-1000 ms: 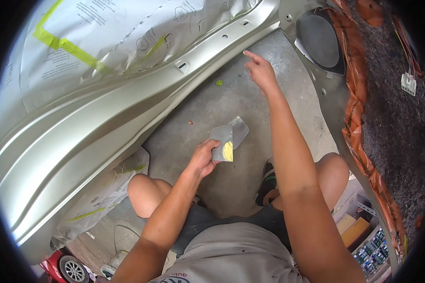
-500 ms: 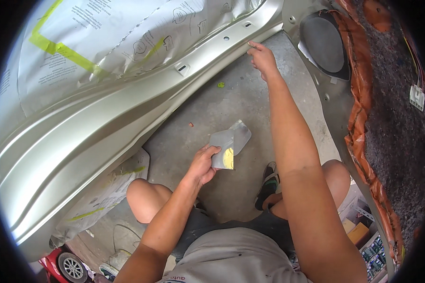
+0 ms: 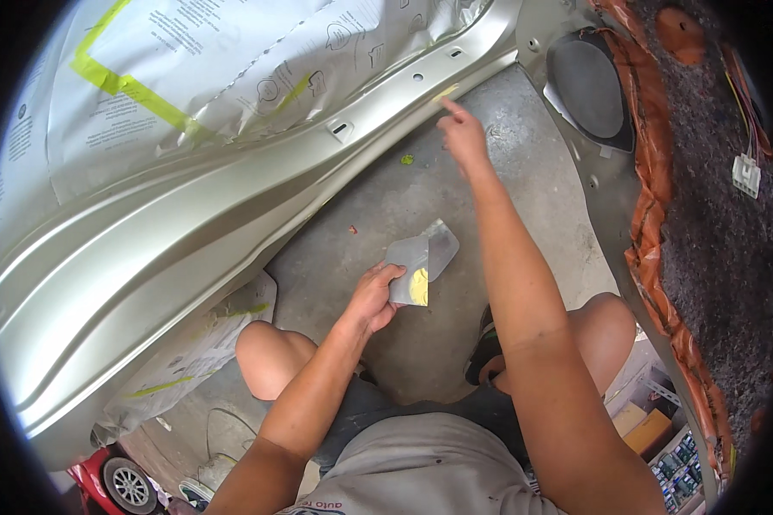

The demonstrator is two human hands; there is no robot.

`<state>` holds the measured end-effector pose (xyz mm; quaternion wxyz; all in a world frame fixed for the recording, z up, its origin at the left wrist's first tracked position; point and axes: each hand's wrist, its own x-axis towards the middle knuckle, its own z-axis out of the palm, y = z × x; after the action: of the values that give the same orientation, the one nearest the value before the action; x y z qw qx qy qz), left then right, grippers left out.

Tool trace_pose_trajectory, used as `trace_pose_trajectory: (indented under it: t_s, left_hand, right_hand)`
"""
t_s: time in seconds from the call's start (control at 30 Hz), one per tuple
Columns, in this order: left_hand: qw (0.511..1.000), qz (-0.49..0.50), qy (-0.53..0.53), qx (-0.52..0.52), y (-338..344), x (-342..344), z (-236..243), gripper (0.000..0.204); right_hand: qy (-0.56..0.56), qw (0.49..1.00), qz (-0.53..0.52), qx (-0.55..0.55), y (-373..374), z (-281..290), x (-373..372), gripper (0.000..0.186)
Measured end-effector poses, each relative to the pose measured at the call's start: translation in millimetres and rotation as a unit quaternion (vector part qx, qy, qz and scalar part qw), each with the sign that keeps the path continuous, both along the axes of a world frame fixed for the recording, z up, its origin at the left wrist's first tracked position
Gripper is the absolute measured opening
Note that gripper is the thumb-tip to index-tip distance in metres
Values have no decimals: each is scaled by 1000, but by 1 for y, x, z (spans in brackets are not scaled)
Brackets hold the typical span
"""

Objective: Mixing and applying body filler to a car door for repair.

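Observation:
My left hand (image 3: pixel 374 297) is closed round a thin flat grey plate (image 3: pixel 406 255), thumb on top. A dab of yellow putty (image 3: pixel 418 287) lies on the plate's near right corner. Behind it sticks out a second grey flat piece (image 3: pixel 442 249), its lower part hidden by the plate. Further up, my right hand (image 3: pixel 464 137) reaches to the pale metallic car body panel (image 3: pixel 378 120). Its index finger is stretched out and touches a yellow smear (image 3: pixel 445 92) on the panel's edge. The other fingers are loosely bent, and I see nothing held in them.
Masking film (image 3: pixel 223 51) with yellow-green tape (image 3: pixel 133 90) covers the upper left. On the right are a dark oval pad (image 3: pixel 586 90), orange trim (image 3: pixel 653 189) and a hanging white connector (image 3: pixel 746 176). A green scrap (image 3: pixel 407 160) lies on the grey floor (image 3: pixel 378 197).
My right hand has moved slightly left and nearer, and a yellow smear now shows on the panel edge at its fingertip. The left hand holds the plate about as before.

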<state>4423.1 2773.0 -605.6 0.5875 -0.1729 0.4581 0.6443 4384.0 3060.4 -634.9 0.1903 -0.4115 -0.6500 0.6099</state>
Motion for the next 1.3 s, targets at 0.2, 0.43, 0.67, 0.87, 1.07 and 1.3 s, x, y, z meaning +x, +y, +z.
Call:
trace_pose_trajectory:
  t_s: [0.2,0.43,0.67,0.87,1.07,1.3]
  left_hand:
    - [1000,2,-8,27,-1,1,-4,31]
    - [999,12,-15,27,2,2,-4,32]
    - [1000,-9,3,15,-10,-7,-10,28]
    - [1000,-22,7,-4,4,5,-25,34]
    - [999,-18,32,-6,-10,3,-37,40]
    - [999,-27,29,22,-10,1,-42,40]
  right_hand:
    - [16,999,-36,-21,40,7,-3,56]
    - [-36,998,-12,53,22,6,-9,61]
    - [5,982,141,-130,-41,18,-4,54]
    - [68,989,59,-113,-21,72,55,59]
    - [95,986,60,-120,-40,102,60,60]
    - [127,976,57,-169,-78,113,63,58]
